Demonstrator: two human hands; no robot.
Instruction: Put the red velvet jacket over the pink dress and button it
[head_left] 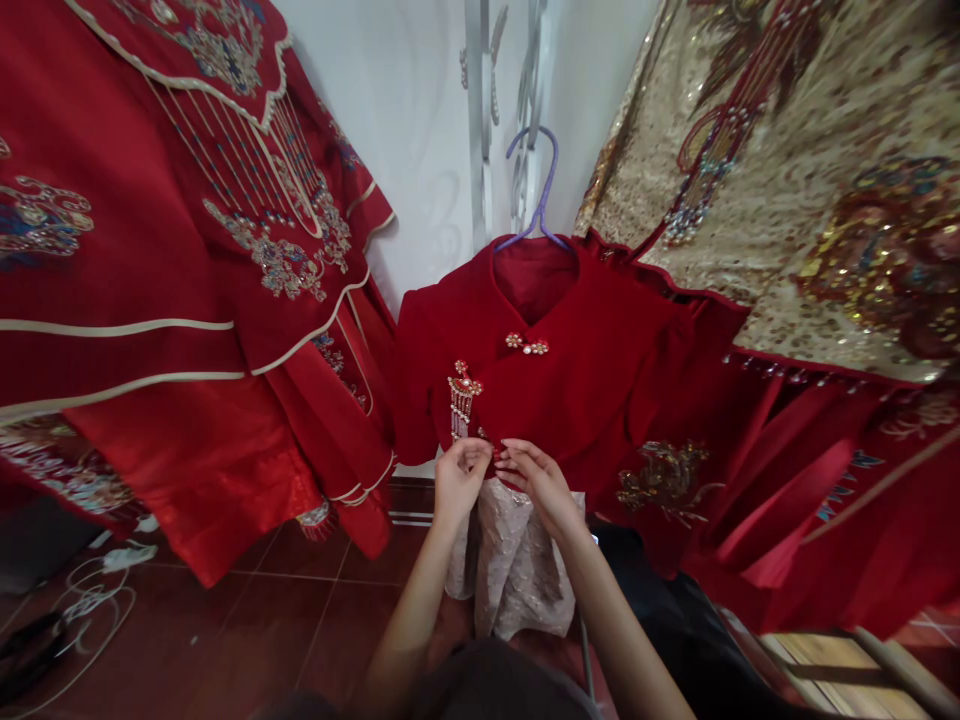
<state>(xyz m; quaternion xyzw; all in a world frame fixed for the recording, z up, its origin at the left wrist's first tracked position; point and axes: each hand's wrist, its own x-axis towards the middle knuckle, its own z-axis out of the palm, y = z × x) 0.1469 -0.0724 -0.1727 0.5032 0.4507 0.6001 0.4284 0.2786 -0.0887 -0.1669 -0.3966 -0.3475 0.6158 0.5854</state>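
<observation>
A short red velvet jacket (570,340) hangs by a purple hanger (549,190) at the middle of the view. Beaded flower clasps (527,345) sit at its neck, and a tasselled brooch (463,400) is on its left front. My left hand (460,482) pinches the jacket's lower front edge below the brooch, fingertips closed. Close beside it, my right hand (541,480) has its thumb and fingers closed on the same edge. Something small and red lies between the fingertips, too small to make out. Pale textured fabric (517,580) hangs below the jacket.
Red embroidered garments (225,250) hang at the left, and a gold sequined garment (810,180) hangs at the right. A white metal rack (478,120) stands against the wall. White cables (105,590) lie on the tiled floor. A wooden slatted piece (832,665) is at lower right.
</observation>
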